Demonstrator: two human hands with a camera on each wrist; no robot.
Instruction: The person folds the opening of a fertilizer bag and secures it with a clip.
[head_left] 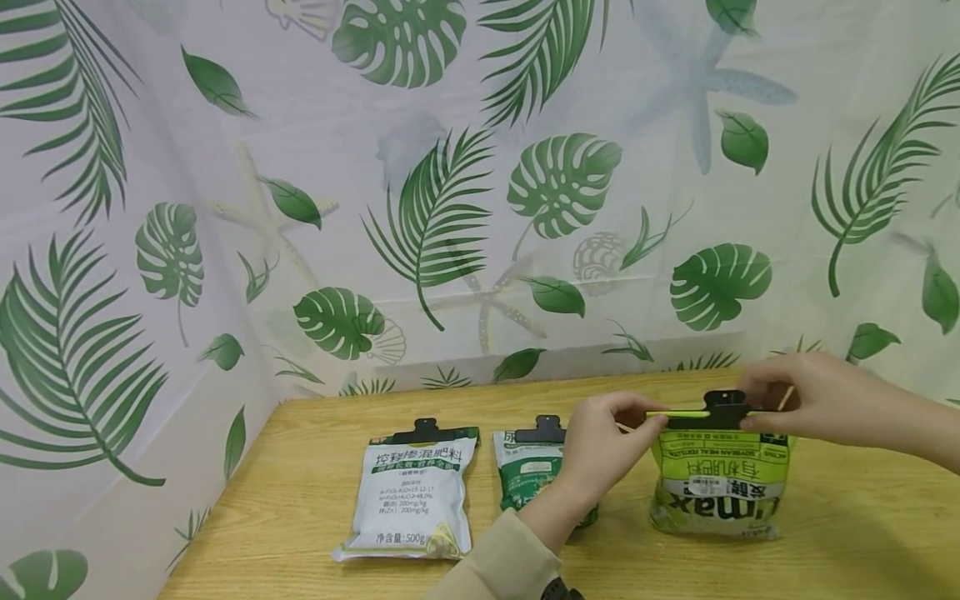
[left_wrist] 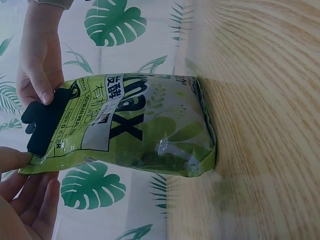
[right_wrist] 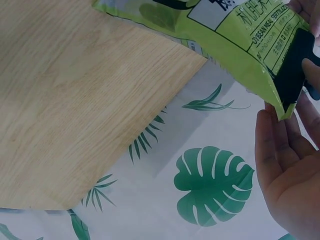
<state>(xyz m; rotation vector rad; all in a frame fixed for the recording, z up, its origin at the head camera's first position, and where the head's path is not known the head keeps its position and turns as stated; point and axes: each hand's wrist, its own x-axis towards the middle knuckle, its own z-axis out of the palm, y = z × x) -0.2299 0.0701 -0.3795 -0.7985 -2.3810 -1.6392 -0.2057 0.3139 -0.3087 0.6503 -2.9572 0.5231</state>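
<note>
A lime-green fertilizer bag (head_left: 718,475) stands upright at the right of the table, a black clip (head_left: 726,404) across its top edge. My left hand (head_left: 600,442) pinches the bag's top left corner between thumb and fingers, beside the clip's end. At the other end, my right hand (head_left: 817,400) grips the clip and top edge, its thumb in front. In the left wrist view the bag (left_wrist: 165,130) bulges below the clip (left_wrist: 47,122). The right wrist view shows the right thumb on the clip (right_wrist: 295,65), with the other fingers behind the bag.
Left on the wooden table (head_left: 262,500) lies a white fertilizer bag (head_left: 412,500) with a black clip (head_left: 426,430). Between it and the lime bag is a green-and-white bag (head_left: 525,471), also clipped, partly hidden by my left hand. A leaf-print cloth (head_left: 465,358) hangs behind.
</note>
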